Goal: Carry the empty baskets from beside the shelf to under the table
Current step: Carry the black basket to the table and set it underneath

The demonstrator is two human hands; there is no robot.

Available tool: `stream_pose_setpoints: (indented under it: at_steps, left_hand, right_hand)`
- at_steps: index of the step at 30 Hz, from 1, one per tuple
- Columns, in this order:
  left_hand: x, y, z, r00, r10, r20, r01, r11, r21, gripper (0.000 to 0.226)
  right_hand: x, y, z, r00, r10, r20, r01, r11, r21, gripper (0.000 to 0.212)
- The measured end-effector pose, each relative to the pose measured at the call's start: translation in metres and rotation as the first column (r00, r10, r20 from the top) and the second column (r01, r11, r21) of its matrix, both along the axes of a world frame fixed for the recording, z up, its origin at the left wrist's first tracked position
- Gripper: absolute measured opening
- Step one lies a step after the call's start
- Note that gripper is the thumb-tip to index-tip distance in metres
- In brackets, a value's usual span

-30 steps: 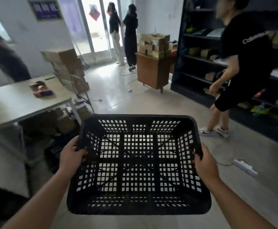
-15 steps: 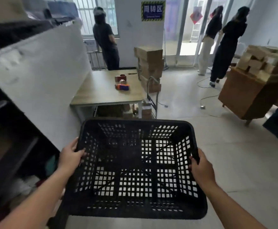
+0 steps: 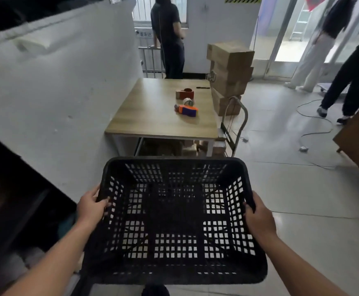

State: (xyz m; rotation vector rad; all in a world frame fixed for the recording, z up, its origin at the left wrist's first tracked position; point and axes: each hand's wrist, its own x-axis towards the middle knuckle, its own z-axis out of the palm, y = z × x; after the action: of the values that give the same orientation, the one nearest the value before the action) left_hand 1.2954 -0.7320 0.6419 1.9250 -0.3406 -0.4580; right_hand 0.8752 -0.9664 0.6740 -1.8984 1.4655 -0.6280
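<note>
I hold an empty black lattice basket (image 3: 174, 221) level in front of me, above the floor. My left hand (image 3: 91, 208) grips its left rim and my right hand (image 3: 258, 216) grips its right rim. Straight ahead stands the wooden-topped table (image 3: 153, 116) on white legs. Cardboard boxes (image 3: 187, 149) fill part of the space under it. The table's near edge is just beyond the basket's far rim.
A white panel (image 3: 57, 82) runs along my left, with dark shelving (image 3: 8, 199) below it. Tape dispensers (image 3: 186, 108) lie on the table. A hand trolley (image 3: 235, 124) and stacked cartons (image 3: 229, 71) stand right of the table. Cables (image 3: 315, 124) cross the floor; people stand behind.
My view has swung left from the dark shelves and the person beside them to face the table. The table is nearer now. Both hands have kept the same hold on the basket.
</note>
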Motion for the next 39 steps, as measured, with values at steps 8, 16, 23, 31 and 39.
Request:
stream_pose_setpoints:
  at_steps: [8, 16, 23, 31, 39]
  left_hand:
    - [0.152, -0.122, -0.087, 0.998, -0.057, -0.031, 0.060, 0.990, 0.125, 0.059]
    - [0.229, -0.210, -0.220, 0.993, -0.018, -0.113, 0.040, 0.979, 0.200, 0.072]
    - [0.249, -0.266, -0.341, 0.992, -0.013, -0.124, 0.046, 0.964, 0.263, 0.079]
    - [0.260, -0.309, -0.401, 0.984, -0.009, -0.177, 0.069, 0.938, 0.340, 0.059]
    - [0.268, -0.329, -0.411, 0.986, -0.087, -0.144, 0.140, 0.901, 0.411, 0.061]
  right_hand:
    - [0.158, -0.112, -0.084, 0.990, -0.074, -0.121, 0.084, 0.993, 0.077, 0.030]
    - [0.247, -0.197, -0.214, 0.970, -0.125, -0.210, 0.153, 0.980, 0.125, 0.037]
    - [0.268, -0.254, -0.330, 0.953, -0.101, -0.286, 0.164, 0.964, 0.207, 0.029]
    - [0.278, -0.298, -0.393, 0.942, -0.073, -0.327, 0.168, 0.948, 0.271, 0.031]
    - [0.287, -0.325, -0.423, 0.934, -0.075, -0.350, 0.165, 0.958, 0.236, 0.029]
